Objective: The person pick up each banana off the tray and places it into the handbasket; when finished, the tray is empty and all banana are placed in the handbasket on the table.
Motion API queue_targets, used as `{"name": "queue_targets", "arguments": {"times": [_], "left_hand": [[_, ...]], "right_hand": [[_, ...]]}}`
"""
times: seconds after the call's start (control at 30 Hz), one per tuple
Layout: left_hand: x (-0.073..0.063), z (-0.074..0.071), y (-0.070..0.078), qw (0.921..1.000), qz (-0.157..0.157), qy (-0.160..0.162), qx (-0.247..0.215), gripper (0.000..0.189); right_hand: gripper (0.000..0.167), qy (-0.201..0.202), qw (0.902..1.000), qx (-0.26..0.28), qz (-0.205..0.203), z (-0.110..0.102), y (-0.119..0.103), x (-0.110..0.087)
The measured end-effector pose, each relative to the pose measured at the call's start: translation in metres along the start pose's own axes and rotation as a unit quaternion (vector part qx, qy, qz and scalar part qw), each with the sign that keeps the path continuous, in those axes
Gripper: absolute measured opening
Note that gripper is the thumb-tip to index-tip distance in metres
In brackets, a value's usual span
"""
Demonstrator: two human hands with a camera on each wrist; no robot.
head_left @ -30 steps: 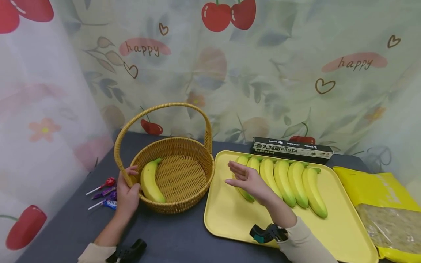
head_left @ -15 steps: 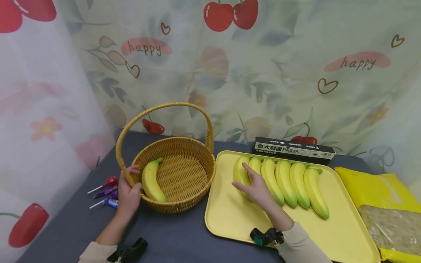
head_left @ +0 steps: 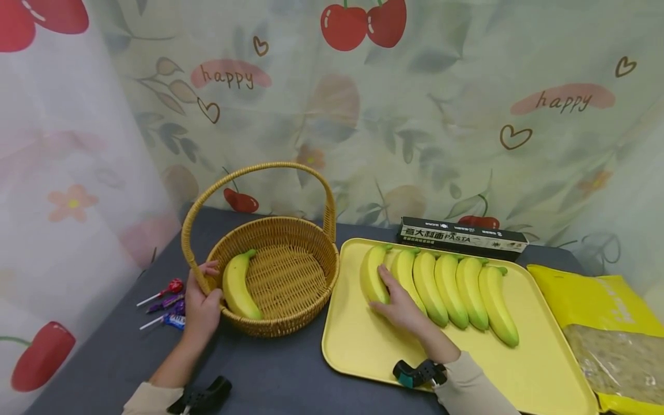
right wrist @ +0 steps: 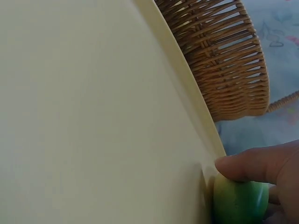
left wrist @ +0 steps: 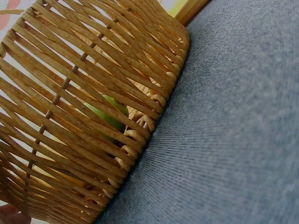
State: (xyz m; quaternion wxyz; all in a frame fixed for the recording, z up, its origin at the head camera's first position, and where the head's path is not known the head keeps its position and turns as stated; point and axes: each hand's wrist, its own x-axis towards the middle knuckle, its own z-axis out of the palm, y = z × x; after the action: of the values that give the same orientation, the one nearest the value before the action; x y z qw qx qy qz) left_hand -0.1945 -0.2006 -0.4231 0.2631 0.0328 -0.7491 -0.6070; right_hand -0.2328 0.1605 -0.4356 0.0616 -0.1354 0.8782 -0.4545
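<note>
My left hand (head_left: 202, 308) grips the left rim of a wicker basket (head_left: 290, 325) at the foot of its tall handle, thumb outside. One banana (head_left: 240, 285) lies inside the basket along its left wall. On a yellow tray (head_left: 358, 351) several bananas stand in a row, and my right hand (head_left: 402, 305) holds the leftmost banana (head_left: 372, 274) near its lower end. In the right wrist view the thumb (right wrist: 252, 164) presses on that banana's green tip (right wrist: 240, 200); the other fingers are mostly hidden behind it.
Lollipops (head_left: 168, 302) lie left of the basket. Behind the tray stands a black pasta box (head_left: 461, 237). A yellow bag (head_left: 607, 328) with a see-through window lies at the tray's right side. A patterned curtain (head_left: 363, 144) hangs behind the dark table (head_left: 280, 374).
My right hand has come down onto the leftmost banana and taken hold of it. That banana has shifted slightly left, apart from its neighbour. The left hand stays on the basket.
</note>
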Motion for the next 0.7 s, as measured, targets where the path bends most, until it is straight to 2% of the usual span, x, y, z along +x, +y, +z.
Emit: {"name": "queue_targets", "arguments": {"times": [0.2,0.4,0.7], "left_hand": [[0.0009,0.0006,-0.0016,1.0000,-0.003,-0.005,-0.001,0.036],[0.0008,0.0007,-0.0022,1.0000,0.003,0.004,-0.007,0.035],[0.0000,0.0013,-0.0021,0.9998,0.012,0.009,-0.013,0.035]], "right_hand": [[0.079,-0.018,0.9998,-0.010,0.004,0.0011,0.0019,-0.0024],[0.081,-0.003,0.9997,-0.024,0.001,0.0038,0.0023,-0.0003],[0.072,0.017,0.9989,-0.039,-0.020,0.0046,0.0028,0.0001]]}}
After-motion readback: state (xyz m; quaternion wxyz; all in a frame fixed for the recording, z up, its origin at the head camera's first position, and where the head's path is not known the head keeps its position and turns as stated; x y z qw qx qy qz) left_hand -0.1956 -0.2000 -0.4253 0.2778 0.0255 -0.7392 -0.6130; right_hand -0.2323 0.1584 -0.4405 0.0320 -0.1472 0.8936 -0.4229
